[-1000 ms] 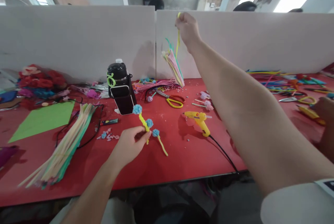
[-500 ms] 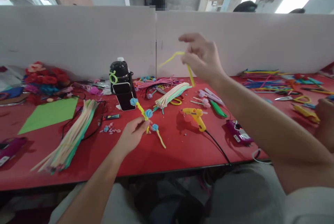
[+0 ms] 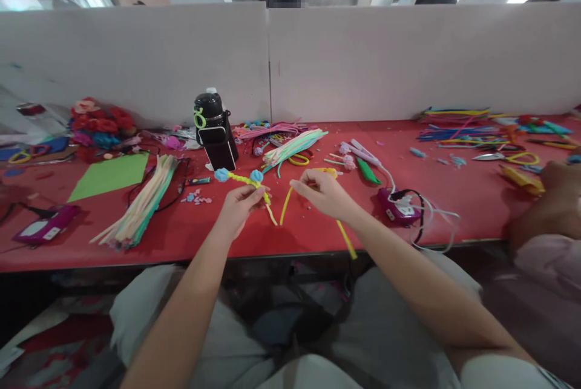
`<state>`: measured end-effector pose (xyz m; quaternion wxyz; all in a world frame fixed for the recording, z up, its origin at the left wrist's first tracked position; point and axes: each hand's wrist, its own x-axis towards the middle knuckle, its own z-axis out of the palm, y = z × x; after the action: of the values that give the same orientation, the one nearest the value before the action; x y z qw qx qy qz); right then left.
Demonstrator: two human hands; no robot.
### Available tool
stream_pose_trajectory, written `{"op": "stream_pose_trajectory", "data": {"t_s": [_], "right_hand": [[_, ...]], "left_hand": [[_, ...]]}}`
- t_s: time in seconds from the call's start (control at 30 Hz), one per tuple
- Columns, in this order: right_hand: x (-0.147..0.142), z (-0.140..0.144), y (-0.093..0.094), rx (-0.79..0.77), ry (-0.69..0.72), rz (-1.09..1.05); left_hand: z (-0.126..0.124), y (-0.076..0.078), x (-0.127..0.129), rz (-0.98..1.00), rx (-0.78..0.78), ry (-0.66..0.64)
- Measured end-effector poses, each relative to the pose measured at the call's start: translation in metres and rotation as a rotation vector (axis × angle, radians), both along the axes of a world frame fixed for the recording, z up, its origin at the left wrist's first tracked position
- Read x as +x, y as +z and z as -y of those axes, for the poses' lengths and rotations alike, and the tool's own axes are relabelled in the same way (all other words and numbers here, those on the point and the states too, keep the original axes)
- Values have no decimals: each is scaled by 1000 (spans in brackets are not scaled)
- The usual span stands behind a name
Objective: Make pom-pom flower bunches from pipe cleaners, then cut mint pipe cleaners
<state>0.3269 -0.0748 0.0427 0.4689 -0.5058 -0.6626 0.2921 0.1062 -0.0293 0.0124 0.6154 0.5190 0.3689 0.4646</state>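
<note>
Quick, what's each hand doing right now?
Left hand: closed on the blue-flowered yellow stem.
Right hand: closed on a yellow pipe cleaner.

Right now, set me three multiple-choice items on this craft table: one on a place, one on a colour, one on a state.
1. Where does the black bottle stand?
A. by the white partition
B. at the table's front edge
C. on the green sheet

2. What colour are the pompoms on the stem in the left hand?
A. red
B. blue
C. white

3. How is the right hand?
A. flat on the table
B. raised overhead
C. fingers pinching a yellow pipe cleaner

Answers: 1 A, it stands at the back near the wall; 2 B, both pompoms are blue; 3 C, the pipe cleaner runs from its fingers.
</note>
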Motion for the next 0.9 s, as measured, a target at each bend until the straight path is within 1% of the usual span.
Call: {"op": "stream_pose_trajectory", "data": {"t_s": [0.1,0.17,0.23,0.37,0.5,0.67,0.73,0.83,0.9], "right_hand": [[4,-4,-22,-23,83,-71],[8,-5,-30,-21,139,-61],[11,-7,-36,8,149,-19],[13,-12,-47,79,63,9],[9,-14,-59,85,-33,17],[3,-7,-61,36,-24,135],[0,-4,-60,66,-17,205],[-5,-2,-57,130,48,318],[-6,-2,-57,150,54,352]], "left_hand": [[5,-8,7,-9,-3,-17],[8,-12,9,-21,-9,-41],[10,-16,11,-40,-17,-66],[16,-21,12,-106,9,-96],[24,-25,15,-130,-34,-117],[29,-28,18,-210,52,-80],[29,-29,19,-225,83,-67],[28,-33,21,-220,106,-75],[27,-35,22,-218,107,-84]]}}
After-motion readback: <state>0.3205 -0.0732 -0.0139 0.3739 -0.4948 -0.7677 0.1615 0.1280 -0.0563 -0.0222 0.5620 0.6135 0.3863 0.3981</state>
